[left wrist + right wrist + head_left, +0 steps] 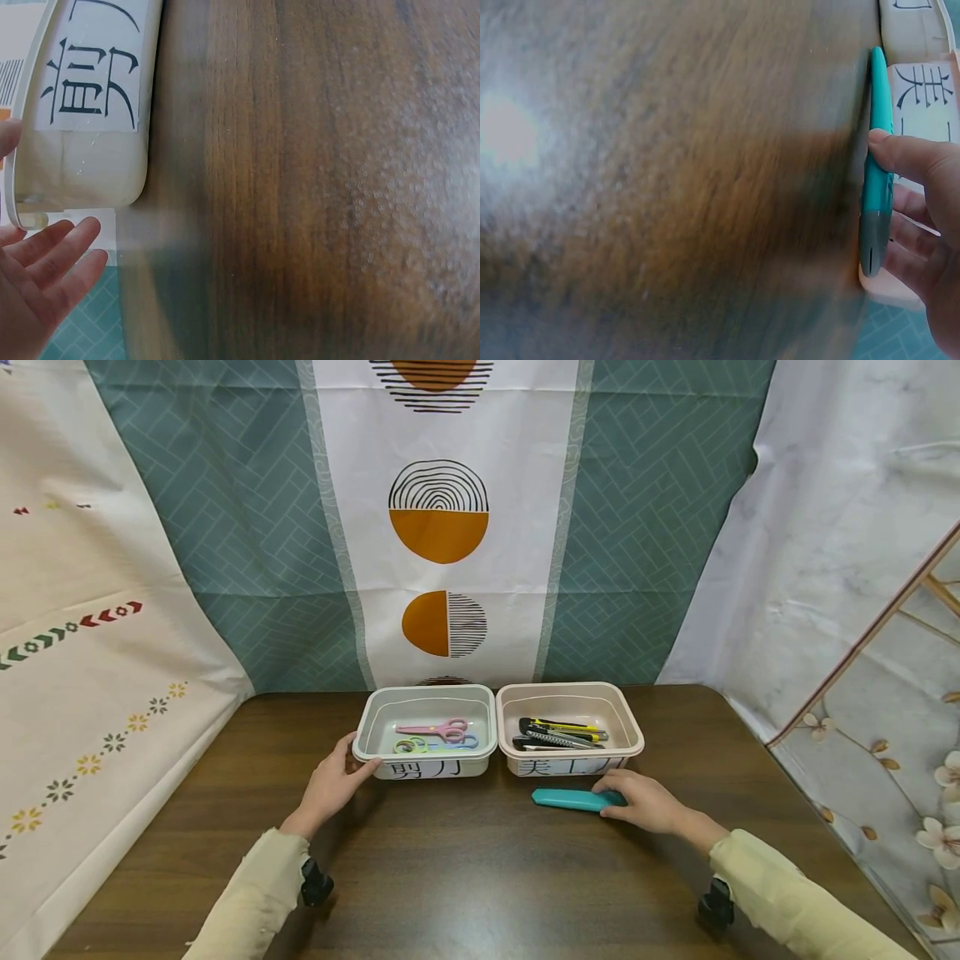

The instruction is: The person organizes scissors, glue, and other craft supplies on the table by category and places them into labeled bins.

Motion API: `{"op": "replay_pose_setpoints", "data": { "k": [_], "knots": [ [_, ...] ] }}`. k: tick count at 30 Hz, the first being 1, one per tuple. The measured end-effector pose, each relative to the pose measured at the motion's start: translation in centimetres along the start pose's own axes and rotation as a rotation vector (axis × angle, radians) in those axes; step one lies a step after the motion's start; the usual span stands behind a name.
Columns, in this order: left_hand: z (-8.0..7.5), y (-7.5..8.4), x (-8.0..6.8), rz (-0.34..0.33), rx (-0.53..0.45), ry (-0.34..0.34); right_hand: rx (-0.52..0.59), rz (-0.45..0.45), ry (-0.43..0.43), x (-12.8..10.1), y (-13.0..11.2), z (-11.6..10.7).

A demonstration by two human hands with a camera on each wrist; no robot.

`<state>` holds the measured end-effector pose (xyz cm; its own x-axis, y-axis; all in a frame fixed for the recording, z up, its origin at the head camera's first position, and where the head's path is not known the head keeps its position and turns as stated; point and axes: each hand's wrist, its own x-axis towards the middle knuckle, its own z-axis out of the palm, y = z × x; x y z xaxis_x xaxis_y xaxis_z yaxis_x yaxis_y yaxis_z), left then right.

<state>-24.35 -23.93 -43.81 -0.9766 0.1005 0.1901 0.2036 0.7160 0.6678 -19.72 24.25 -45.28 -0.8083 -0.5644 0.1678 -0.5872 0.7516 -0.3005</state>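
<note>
On the table is a grey-green bin (489,727) with pink scissors (450,730), blue scissors (467,742) and yellow-green scissors (411,745) inside. My left hand (330,785) touches its front left corner, thumb at the front rim, the other fingers loosely extended beside it in the left wrist view. Against it stands a beige-pink bin (633,739) with several utility knives (562,737). In front of that bin, my right hand (645,800) pinches a teal utility knife (881,97) between thumb and fingers. The knife lies crosswise, its grey end (873,240) visible in the right wrist view.
Both bins carry white labels with black characters, such as the label (427,769) on the left one. They stand at the back edge of a dark wooden table (480,877). Patterned cloths hang behind and at both sides. A dark wrist device (316,883) sits at each sleeve.
</note>
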Motion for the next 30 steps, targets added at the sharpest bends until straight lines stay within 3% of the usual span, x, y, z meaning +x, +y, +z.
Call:
{"op": "replay_pose_setpoints", "data": {
  "k": [10, 22, 30],
  "knots": [
    [0.2, -0.2, -0.1, 0.020, 0.007, 0.019, -0.020, -0.078, 0.065, 0.1, -1.5, -0.3],
    [0.3, -0.3, 0.0, 0.020, 0.009, 0.017, -0.028, -0.113, 0.070, 0.2, -2.8, -0.7],
    [0.2, -0.2, 0.0, 0.032, 0.003, 0.019, -0.061, -0.134, 0.070, 1.1, -3.2, -2.1]
  ]
}}
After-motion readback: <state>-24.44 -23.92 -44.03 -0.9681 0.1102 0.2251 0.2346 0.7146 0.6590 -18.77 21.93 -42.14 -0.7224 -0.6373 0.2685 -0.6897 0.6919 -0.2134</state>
